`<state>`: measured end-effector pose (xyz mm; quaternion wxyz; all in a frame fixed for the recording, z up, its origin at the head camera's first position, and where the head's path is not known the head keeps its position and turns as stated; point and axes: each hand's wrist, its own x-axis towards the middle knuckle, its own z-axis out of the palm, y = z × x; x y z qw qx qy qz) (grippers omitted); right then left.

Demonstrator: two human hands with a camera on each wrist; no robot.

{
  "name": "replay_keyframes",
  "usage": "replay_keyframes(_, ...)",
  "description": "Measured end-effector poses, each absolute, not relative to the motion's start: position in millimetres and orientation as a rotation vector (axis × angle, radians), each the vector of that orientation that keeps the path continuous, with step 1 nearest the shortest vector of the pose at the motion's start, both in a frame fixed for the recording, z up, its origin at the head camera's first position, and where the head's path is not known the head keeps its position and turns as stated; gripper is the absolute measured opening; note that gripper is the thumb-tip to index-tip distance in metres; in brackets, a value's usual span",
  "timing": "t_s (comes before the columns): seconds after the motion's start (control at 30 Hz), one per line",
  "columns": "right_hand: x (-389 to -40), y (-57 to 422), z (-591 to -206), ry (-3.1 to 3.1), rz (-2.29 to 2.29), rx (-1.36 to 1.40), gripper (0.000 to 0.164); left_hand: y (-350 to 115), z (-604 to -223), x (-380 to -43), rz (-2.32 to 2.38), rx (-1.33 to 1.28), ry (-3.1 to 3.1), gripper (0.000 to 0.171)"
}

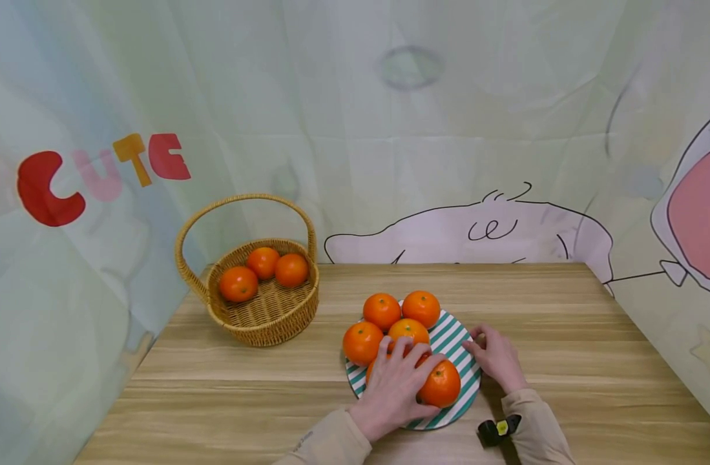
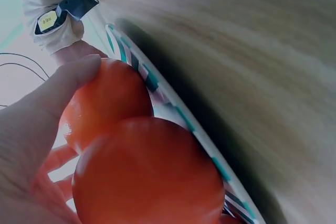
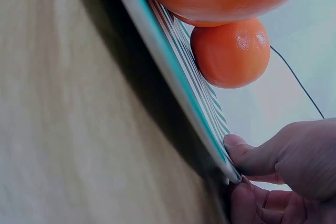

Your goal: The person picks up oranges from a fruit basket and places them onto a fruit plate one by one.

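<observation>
A round plate (image 1: pixel 455 339) with green and white stripes carries several tangerines (image 1: pixel 362 343). My left hand (image 1: pixel 392 387) reaches over its near side, with thumb and fingers curved round the front-right tangerine (image 1: pixel 440 383). In the left wrist view that held tangerine (image 2: pixel 113 100) sits under the thumb, and another tangerine (image 2: pixel 149 177) presses close beside it. Part of one fruit is hidden behind the hand. At the right edge of the plate, my right hand (image 1: pixel 497 357) pinches the rim. The right wrist view shows its thumb (image 3: pixel 239 148) on top and fingers below the edge.
A wicker basket (image 1: pixel 279 330) with a tall arched handle stands at the back left, with three tangerines (image 1: pixel 264 263) inside. The wooden table (image 1: pixel 593 361) ends at a printed curtain (image 1: pixel 448 161) behind. A black strap device (image 1: pixel 497 431) sits at the right wrist.
</observation>
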<state>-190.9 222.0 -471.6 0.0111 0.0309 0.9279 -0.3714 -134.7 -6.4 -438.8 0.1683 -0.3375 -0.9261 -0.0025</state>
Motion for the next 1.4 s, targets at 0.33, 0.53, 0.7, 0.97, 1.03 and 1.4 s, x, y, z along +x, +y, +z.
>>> replay_keyframes(0.33, -191.3, 221.5, -470.4, 2.888, -1.151, 0.107, 0.025, -4.3, -439.3, -135.4, 0.010, -0.943, -2.660, 0.074)
replay_keyframes(0.53, -191.1, 221.5, -470.6, 2.896, -1.146, 0.099, 0.025, -3.4, -439.5, -135.1, 0.021, -0.931, -2.668, 0.075)
replay_keyframes(0.7, -191.2, 221.9, -471.0, 2.896, -1.151, 0.096, 0.025, -3.0, -438.9, -135.4, 0.041, -0.929, -2.674, 0.074)
replay_keyframes(0.97, -191.0, 222.1, -470.4, 2.869, -1.163, 0.109, 0.026, -3.8, -437.6, -135.3, 0.040, -0.918, -2.677, 0.073)
replay_keyframes(1.03, -191.1, 222.2, -470.4, 2.867, -1.163, 0.108, 0.026, -4.1, -437.3, -135.3, 0.043, -0.913, -2.667, 0.073)
replay_keyframes(1.4, -191.5, 222.2, -470.4, 2.871, -1.155, 0.112, 0.026, -4.2, -437.9, -135.3, 0.056, -0.904, -2.657, 0.075)
